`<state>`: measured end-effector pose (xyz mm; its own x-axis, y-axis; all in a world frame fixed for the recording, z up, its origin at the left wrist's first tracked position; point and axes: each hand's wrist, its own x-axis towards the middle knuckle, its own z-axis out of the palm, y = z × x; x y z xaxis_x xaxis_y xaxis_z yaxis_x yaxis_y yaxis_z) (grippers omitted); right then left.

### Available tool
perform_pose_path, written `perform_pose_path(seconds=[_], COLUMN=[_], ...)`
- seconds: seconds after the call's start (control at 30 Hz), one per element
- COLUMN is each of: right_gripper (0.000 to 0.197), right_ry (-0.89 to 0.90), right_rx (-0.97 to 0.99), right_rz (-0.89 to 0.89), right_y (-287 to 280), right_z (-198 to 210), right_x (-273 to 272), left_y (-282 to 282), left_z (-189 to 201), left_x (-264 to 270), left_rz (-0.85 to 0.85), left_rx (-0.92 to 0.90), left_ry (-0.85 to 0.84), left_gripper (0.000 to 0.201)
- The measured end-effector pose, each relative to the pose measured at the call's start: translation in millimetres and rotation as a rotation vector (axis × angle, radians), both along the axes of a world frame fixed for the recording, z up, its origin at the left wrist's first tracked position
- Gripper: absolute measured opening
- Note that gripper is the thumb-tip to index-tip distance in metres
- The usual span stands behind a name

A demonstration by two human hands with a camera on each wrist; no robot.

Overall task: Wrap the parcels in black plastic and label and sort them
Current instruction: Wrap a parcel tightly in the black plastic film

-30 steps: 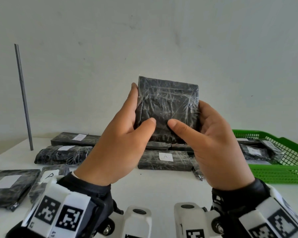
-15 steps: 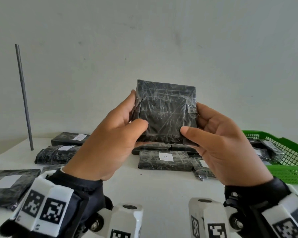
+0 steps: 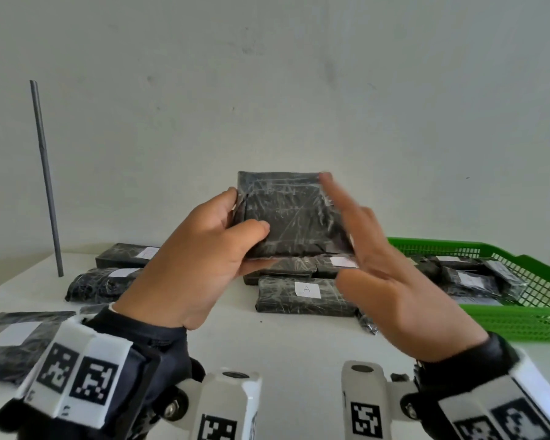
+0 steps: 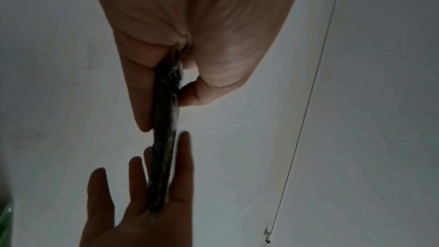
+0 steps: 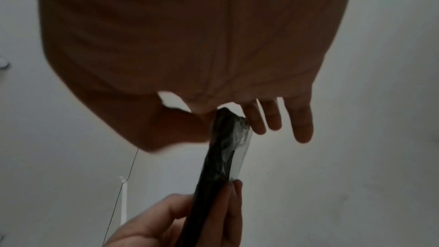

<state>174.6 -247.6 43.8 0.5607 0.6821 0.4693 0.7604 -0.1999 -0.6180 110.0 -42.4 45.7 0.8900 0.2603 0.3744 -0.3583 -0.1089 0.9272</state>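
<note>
Lowered since a moment ago, parcel (image 3: 291, 214) pinched by left hand (image 3: 200, 265), right hand (image 3: 391, 281) released, fingers straight; light, stiff, slick—best gripped by edges.

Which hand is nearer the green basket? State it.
Right. The right hand hangs just beside the green basket, fingers straight; the left hand is farther off, gripping the raised parcel.

A held parcel (image 3: 294, 214) is raised above the tabletop (image 3: 299, 341), between left hand (image 3: 200, 258) and right hand (image 3: 394, 293). Labelled parcels (image 3: 302, 295) are laid beneath; a basket (image 3: 521, 322) is positioned far right, a rod (image 3: 46, 179) far left.
</note>
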Motion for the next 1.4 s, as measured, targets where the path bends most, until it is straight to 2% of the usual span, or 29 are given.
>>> perform_pose_path(seconds=[0.07,0.1,0.17,0.27,0.3,0.33,0.43,0.5,0.63,0.7,0.77,0.83,0.9,1.03,1.2,1.4], right_gripper=[0.082,0.079,0.069,0.049,0.044,0.04,0.035,0.032,0.017,0.017,0.006,0.021,0.03,0.025,0.02,0.023], right_ry=[-0.05,-0.142,-0.304,-0.368,-0.371,-0.364,-0.287,-0.225,-0.119,-0.053,0.065,0.139,0.172,0.179,0.207,0.218], right_rx=[-0.11,-0.125,0.007,0.15,0.165,0.183,0.237,0.296,0.429,0.465,0.529,0.59,0.656,0.686,0.674,0.666], right_rz=[-0.053,-0.123,-0.239,-0.33,-0.348,-0.357,-0.338,-0.293,-0.173,-0.097,0.028,0.05,-0.022,-0.028,0.038,0.025], right_y=[6,9,12,9,8,7,7,7,10,13,17,22,26,27,20,19], right_z=[-2,-5,-9,-13,-13,-13,-14,-12,-6,-7,-5,-4,-5,-5,-1,-1], right_x=[0,1,8,18,20,21,21,21,15,11,2,-6,-10,-10,-6,-6], left_y=[0,0,-2,-7,-7,-8,-14,-17,-32,-37,-36,-34,-34,-37,-34,-37], left_z=[2,2,0,1,0,-1,-1,-2,-6,-7,-5,-3,-2,-3,-6,-4], left_x=[-1,-1,0,1,2,2,3,6,6,5,2,0,0,-2,-1,-2], left_rz=[-0.039,-0.064,-0.104,-0.119,-0.139,-0.16,-0.198,-0.116,0.067,0.062,0.026,0.016,0.016,-0.011,-0.014,-0.056], left_rx=[-0.079,-0.107,-0.135,-0.166,-0.153,-0.15,-0.188,-0.143,0.027,0.023,-0.041,-0.073,-0.022,0.059,0.103,0.098], left_ry=[0.02,0.035,0.074,0.111,0.111,0.103,0.004,-0.076,-0.236,-0.263,-0.295,-0.306,-0.296,-0.277,-0.255,-0.262], left_gripper=[0.024,0.024,0.019,0.007,0.025,0.042,0.027,0.032,0.018,0.024,0.021,0.029,0.033,0.041,0.029,0.031])
